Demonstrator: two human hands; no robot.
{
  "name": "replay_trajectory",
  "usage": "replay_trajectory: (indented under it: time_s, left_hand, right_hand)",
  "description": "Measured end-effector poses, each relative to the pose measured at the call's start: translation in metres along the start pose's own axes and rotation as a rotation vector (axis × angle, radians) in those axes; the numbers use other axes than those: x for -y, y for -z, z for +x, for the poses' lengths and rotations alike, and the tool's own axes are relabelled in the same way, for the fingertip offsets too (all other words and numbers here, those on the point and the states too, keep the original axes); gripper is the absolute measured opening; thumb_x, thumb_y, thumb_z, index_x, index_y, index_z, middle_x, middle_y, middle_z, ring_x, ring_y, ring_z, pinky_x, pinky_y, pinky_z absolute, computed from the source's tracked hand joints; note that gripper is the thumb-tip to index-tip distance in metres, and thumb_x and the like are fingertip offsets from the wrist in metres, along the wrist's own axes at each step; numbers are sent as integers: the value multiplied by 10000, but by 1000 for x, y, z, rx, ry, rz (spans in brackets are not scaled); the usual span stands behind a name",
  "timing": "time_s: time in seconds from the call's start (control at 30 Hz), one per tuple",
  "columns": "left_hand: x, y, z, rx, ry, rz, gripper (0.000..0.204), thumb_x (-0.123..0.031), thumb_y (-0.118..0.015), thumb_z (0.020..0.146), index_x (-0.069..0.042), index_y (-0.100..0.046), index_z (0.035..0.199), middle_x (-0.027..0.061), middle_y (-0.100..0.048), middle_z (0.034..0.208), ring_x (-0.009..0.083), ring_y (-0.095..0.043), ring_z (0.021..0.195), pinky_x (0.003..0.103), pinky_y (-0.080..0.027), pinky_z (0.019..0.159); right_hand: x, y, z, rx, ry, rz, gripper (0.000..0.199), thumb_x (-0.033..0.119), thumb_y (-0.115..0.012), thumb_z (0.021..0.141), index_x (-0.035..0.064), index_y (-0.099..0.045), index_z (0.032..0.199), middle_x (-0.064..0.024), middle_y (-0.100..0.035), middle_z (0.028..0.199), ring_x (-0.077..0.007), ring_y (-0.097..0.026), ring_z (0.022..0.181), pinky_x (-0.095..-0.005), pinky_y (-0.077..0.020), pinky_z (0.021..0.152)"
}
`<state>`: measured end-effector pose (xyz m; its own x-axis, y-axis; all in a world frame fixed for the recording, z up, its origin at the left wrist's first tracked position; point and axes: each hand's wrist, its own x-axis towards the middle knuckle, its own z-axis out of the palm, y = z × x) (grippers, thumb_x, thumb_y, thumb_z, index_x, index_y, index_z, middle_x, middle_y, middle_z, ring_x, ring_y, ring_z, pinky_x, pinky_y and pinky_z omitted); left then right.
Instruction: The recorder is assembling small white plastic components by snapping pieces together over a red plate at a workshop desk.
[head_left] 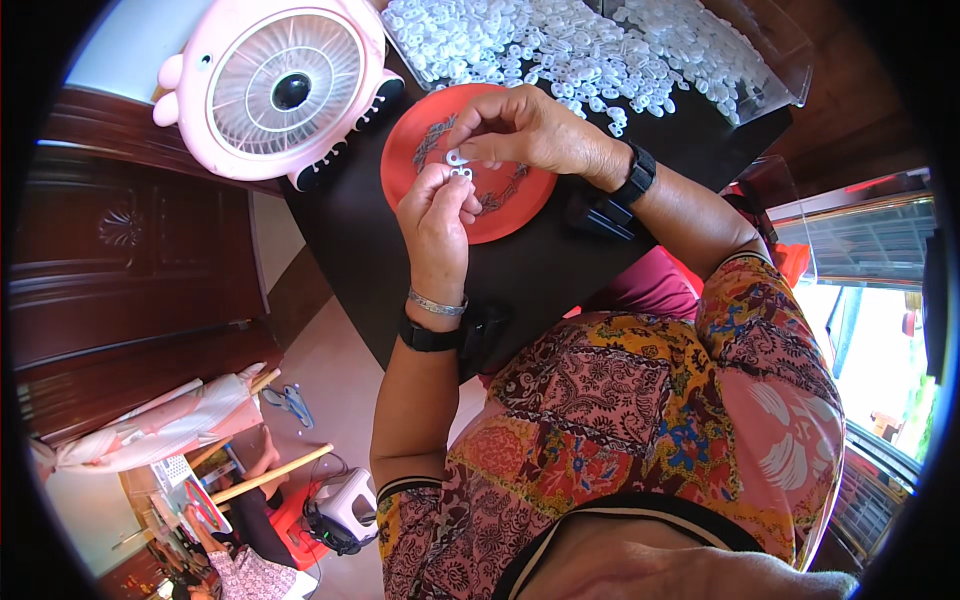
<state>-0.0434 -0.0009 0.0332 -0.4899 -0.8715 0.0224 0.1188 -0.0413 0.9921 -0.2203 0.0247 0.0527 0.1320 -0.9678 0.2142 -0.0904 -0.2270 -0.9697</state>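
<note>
Over a round orange-red plate (pixel 535 200), my two hands meet at small white plastic pieces. My left hand (pixel 437 215) is closed, pinching a small white plastic piece (pixel 461 172) between thumb and fingers. Just above it, my right hand (pixel 530 130) reaches in from the right, its thumb and index finger pinched on another small white plastic piece with a hole (pixel 455 158). The two pieces are close together; whether they are joined I cannot tell. Small grey metal bits (pixel 432 143) lie scattered on the plate, partly hidden behind my hands.
White plastic pieces (pixel 570 45) lie heaped at the table's far side, some in a clear bin (pixel 790 75). A pink animal-shaped fan (pixel 290 90) stands at the far left of the dark table (pixel 340 225). Another person (pixel 255 570) sits at the lower left.
</note>
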Motion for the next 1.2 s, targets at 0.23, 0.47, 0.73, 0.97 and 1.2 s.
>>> replay_trajectory:
  time_s: [0.23, 0.47, 0.73, 0.97, 1.2]
  left_hand:
    - [0, 3, 1, -11, -28, 54, 156, -114, -498, 868, -6, -577, 787, 45, -572, 673, 121, -557, 606, 229, -428, 559]
    - [3, 3, 2, -23, -7, 19, 188, -125, -496, 881, 24, -606, 912, 70, -606, 720, 125, -580, 631, 230, -441, 570]
    - [2, 4, 2, -8, 40, -80, 244, -161, -485, 898, 48, -601, 947, 80, -618, 747, 139, -593, 630, 240, -458, 571]
    - [3, 2, 3, -24, 23, -95, 273, -178, -486, 903, 60, -602, 968, 105, -641, 796, 150, -605, 628, 236, -458, 555]
    - [2, 3, 2, -13, -11, -167, 255, -172, -462, 910, 46, -592, 919, 126, -646, 812, 187, -625, 634, 265, -472, 569]
  right_hand:
    - [1, -2, 0, 56, 10, -49, 175, 32, -668, 832, 12, -649, 1006, -21, -644, 911, -78, -601, 795, -219, -495, 729]
    - [-2, -5, -1, 125, 69, -55, 271, 12, -687, 806, 18, -611, 1065, -20, -642, 921, -90, -612, 838, -236, -500, 762]
    - [-3, -7, -2, 144, 127, -172, 279, 23, -693, 793, 15, -600, 1056, -16, -620, 916, -92, -608, 836, -253, -503, 737]
    - [-2, -14, -2, 69, 273, -453, 345, 81, -743, 737, 26, -599, 1046, -68, -630, 958, -198, -638, 848, -283, -516, 728]
    - [-4, -19, -4, -62, 467, -608, 259, 122, -720, 738, 35, -603, 952, -120, -628, 802, -296, -643, 740, -358, -513, 635]
